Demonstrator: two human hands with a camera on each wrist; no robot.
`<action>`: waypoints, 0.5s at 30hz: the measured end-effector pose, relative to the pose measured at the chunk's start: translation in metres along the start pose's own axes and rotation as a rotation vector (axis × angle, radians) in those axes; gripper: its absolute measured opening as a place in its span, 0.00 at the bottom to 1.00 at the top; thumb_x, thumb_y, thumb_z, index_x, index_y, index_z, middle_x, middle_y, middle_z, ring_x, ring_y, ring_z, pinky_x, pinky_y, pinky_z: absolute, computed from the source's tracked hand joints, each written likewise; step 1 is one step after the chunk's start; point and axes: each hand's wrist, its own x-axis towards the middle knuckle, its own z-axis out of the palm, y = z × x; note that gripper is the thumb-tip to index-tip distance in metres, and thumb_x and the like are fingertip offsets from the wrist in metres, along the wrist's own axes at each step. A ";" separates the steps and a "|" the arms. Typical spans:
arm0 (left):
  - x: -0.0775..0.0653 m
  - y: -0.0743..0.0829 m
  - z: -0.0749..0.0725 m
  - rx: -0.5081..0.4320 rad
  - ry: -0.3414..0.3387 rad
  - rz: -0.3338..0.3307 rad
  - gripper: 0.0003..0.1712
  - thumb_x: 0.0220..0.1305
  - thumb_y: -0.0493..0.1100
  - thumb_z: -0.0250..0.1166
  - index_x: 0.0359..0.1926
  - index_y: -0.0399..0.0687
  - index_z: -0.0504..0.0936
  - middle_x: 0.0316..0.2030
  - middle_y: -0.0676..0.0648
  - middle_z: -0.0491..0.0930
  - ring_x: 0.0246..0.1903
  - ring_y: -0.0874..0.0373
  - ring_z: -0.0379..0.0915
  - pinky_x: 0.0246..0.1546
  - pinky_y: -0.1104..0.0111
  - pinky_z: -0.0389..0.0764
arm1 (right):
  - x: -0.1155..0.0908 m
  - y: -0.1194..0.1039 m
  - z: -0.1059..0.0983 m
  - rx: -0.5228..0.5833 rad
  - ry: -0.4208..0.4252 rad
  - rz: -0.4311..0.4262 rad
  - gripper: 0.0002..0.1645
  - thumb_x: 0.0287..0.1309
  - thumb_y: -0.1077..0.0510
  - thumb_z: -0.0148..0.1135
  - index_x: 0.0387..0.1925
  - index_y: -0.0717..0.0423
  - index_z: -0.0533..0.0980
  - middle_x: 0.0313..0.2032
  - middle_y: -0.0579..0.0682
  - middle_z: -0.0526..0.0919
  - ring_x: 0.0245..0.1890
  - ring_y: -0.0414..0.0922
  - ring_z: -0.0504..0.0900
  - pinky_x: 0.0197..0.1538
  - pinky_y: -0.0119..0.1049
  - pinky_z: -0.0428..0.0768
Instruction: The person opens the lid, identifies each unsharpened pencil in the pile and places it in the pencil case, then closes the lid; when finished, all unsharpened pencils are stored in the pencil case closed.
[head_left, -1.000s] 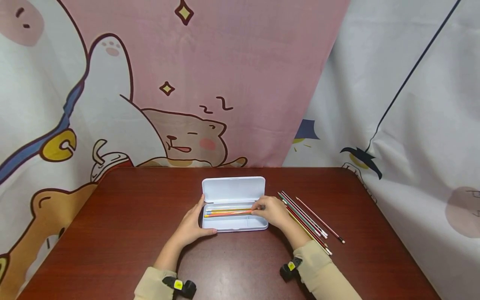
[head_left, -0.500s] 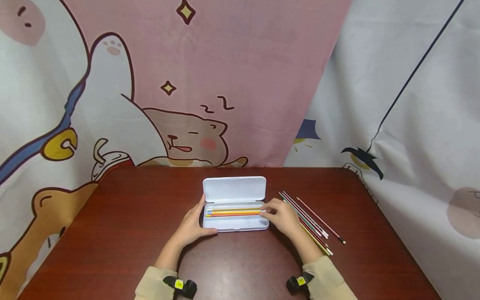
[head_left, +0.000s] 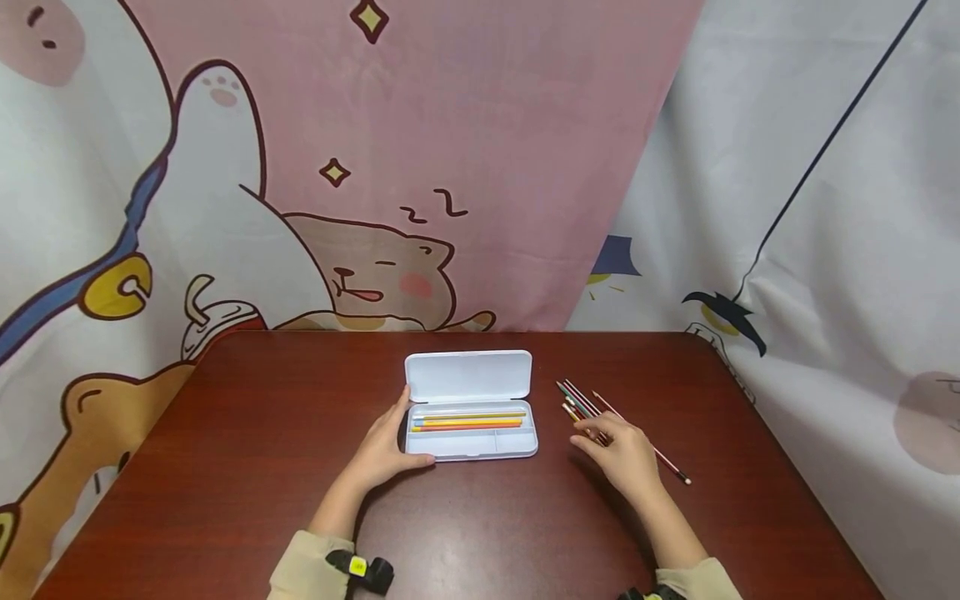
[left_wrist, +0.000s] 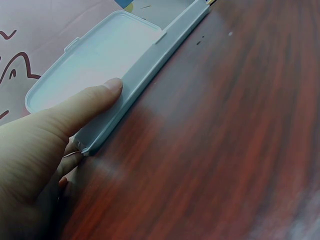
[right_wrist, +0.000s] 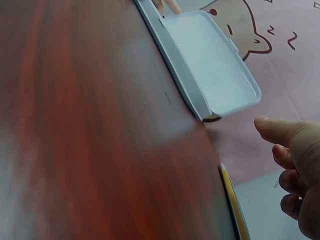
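An open white pencil case (head_left: 468, 377) lies on the table, its lid tipped back. Several yellow and orange pencils (head_left: 468, 423) rest in its long rear compartment. My left hand (head_left: 381, 454) holds the case's left end; in the left wrist view the thumb (left_wrist: 100, 97) presses on the front wall, while the other fingers are mostly hidden behind. My right hand (head_left: 624, 457) is over the loose pencils (head_left: 581, 398) right of the case and covers part of them. In the right wrist view, thumb and fingers stand apart with nothing between them, near a yellow pencil (right_wrist: 232, 200).
One red pencil (head_left: 667, 461) with a black-and-white end lies apart, to the right of the pile. The brown wooden table (head_left: 262, 433) reaches back to a cartoon-printed cloth (head_left: 480, 167). A front compartment (head_left: 453, 445) of the case has a small divider.
My right hand has let go of the pencil in the case and moved right, over the loose pencils. The left hand stays on the case.
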 end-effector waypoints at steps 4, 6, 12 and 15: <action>0.000 0.001 -0.001 -0.010 -0.009 -0.014 0.73 0.36 0.60 0.80 0.76 0.50 0.44 0.69 0.39 0.58 0.67 0.40 0.51 0.63 0.44 0.54 | -0.008 0.008 -0.011 -0.028 -0.005 0.021 0.12 0.39 0.54 0.79 0.31 0.45 0.86 0.25 0.34 0.77 0.21 0.33 0.68 0.21 0.32 0.64; 0.000 0.002 -0.001 -0.011 -0.011 -0.016 0.73 0.36 0.60 0.80 0.76 0.50 0.43 0.69 0.39 0.58 0.67 0.40 0.51 0.63 0.44 0.54 | -0.013 0.011 -0.016 -0.047 -0.012 0.036 0.12 0.39 0.54 0.79 0.31 0.45 0.85 0.25 0.34 0.77 0.21 0.34 0.69 0.21 0.32 0.64; -0.001 0.002 -0.002 -0.012 -0.009 -0.009 0.73 0.37 0.60 0.80 0.76 0.49 0.44 0.69 0.40 0.60 0.67 0.40 0.51 0.63 0.44 0.54 | -0.027 0.021 -0.030 -0.077 -0.036 0.091 0.12 0.40 0.52 0.79 0.31 0.42 0.85 0.27 0.34 0.79 0.22 0.34 0.69 0.21 0.33 0.64; -0.001 0.002 -0.002 -0.010 -0.013 -0.004 0.73 0.37 0.60 0.80 0.76 0.49 0.44 0.68 0.40 0.61 0.67 0.40 0.51 0.63 0.44 0.54 | -0.034 0.026 -0.035 -0.105 -0.044 0.113 0.12 0.40 0.52 0.78 0.30 0.41 0.84 0.24 0.33 0.74 0.20 0.32 0.65 0.19 0.32 0.61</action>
